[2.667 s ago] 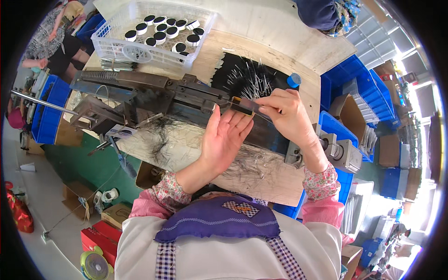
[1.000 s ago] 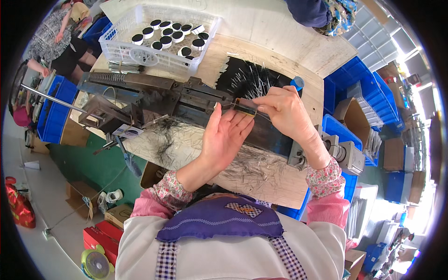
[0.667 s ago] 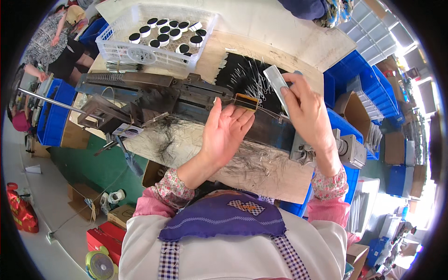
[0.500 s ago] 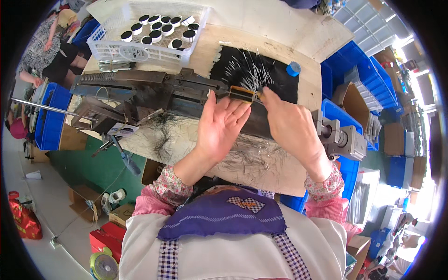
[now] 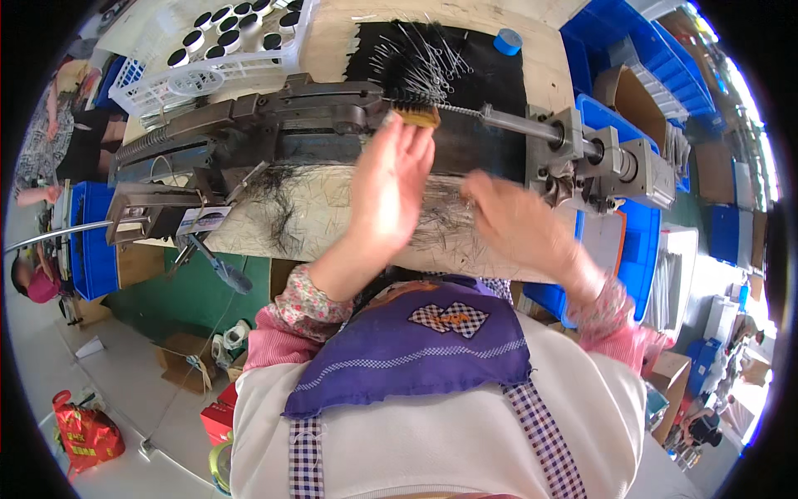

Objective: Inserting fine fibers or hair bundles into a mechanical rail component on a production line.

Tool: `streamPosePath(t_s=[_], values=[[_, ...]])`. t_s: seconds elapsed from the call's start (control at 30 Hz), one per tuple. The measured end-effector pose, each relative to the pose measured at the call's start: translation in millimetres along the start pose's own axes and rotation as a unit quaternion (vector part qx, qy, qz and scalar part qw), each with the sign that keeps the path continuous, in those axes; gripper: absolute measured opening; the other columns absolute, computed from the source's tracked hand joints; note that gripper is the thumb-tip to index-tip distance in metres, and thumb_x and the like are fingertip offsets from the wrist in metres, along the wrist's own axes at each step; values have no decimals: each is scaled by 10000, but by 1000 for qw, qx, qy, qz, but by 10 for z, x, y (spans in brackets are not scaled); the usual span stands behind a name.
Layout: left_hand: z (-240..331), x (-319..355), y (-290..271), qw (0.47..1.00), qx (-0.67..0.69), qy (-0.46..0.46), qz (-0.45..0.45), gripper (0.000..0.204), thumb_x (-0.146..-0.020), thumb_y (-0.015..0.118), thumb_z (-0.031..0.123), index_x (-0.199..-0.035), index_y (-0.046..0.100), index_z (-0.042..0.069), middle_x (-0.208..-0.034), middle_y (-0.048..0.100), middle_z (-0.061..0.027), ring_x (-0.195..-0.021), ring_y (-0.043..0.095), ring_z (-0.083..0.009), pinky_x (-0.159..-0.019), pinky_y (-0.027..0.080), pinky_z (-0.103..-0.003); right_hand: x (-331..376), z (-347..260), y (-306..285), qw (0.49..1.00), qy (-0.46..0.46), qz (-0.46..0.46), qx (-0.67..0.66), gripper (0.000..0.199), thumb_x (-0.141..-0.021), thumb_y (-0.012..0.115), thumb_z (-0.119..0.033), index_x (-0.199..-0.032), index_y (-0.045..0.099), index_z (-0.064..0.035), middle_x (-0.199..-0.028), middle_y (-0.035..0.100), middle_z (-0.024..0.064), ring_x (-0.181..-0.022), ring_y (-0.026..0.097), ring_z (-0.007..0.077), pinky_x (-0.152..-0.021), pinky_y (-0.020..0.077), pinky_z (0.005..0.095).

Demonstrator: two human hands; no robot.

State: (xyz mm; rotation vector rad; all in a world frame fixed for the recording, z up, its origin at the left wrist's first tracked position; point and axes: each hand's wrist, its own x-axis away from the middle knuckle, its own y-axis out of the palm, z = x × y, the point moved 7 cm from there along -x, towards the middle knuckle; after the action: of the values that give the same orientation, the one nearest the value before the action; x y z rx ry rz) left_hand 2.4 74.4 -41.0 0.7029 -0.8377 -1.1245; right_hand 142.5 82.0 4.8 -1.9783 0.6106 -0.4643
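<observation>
Nearest me, my left hand (image 5: 391, 187) is raised flat and open, fingers together, its tips up at the small brush (image 5: 416, 116) — likely steadying it, though I can't see a grip. My right hand (image 5: 515, 224) is motion-blurred low over the counter (image 5: 332, 208); whether it is open, or pinching anything, I cannot tell. Both hover over a scatter of loose dark bristles (image 5: 283, 204) on the pale board, probably left close for easy picking.

The brush sits on the machine (image 5: 274, 125), at the near end of a twisted wire that runs into the shaft (image 5: 532, 129) on the right — apparently clamped there to be spun. It looks short, with a tan block and dark stubby bristles along the top.

Beyond lies a black mat (image 5: 449, 58) strewn with thin wires, a blue cap (image 5: 507, 40), and a white basket (image 5: 208, 58) of round black-and-white pots.
</observation>
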Motion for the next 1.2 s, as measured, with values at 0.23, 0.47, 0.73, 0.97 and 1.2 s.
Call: streamPosePath(t_s=[0.23, 0.47, 0.73, 0.97, 1.2], values=[[-404, 179, 238, 975, -189, -85, -78, 656, -1001, 444, 278, -1511, 84, 78, -1563, 167, -57, -1421, 214, -163, -1163, 197, -333, 719, 846, 985, 991, 120, 4, -65, 218, -841, 640, -183, -1025, 606, -72, -946, 641, 171, -871, 620, 357, -734, 491, 424], [838, 1302, -452, 829, -529, 173, -48, 426, -931, 528, 137, -1320, 488, -30, -1287, 528, -245, -1240, 479, -385, -1058, 345, -494, 711, 832, 1171, 978, -16, 106, -181, 207, -886, 636, -226, -937, 657, -26, -874, 641, 184, -770, 604, 322, -695, 476, 401], [2416, 2520, -2291, 313, -769, 129, 542, 888, -775, 617, 99, -1502, 107, 63, -1065, 639, -223, -914, 639, -389, -936, 440, -544, 643, 565, 582, 966, 80, 57, -238, 113, -876, 633, -89, -951, 604, -10, -863, 627, 171, -778, 614, 261, -710, 480, 355], [2143, 2331, -2232, 368, -744, 159, 535, 760, -810, 600, 117, -1463, 223, 20, -961, 642, -243, -903, 628, -401, -937, 437, -510, 799, 755, 187, 894, 99, 253, -356, 79, -898, 587, -44, -955, 574, 9, -864, 606, 53, -808, 564, 134, -722, 471, 292], [646, 1244, 465, 751, -613, 157, -192, 606, -932, 555, 221, -1456, 296, 62, -1514, 300, -139, -1447, 156, -274, -1164, 111, -441, 354, -48, -723, 933, -135, 269, -199, 177, -738, 669, 4, -896, 597, -33, -748, 629, 134, -624, 617, 317, -564, 486, 364]])
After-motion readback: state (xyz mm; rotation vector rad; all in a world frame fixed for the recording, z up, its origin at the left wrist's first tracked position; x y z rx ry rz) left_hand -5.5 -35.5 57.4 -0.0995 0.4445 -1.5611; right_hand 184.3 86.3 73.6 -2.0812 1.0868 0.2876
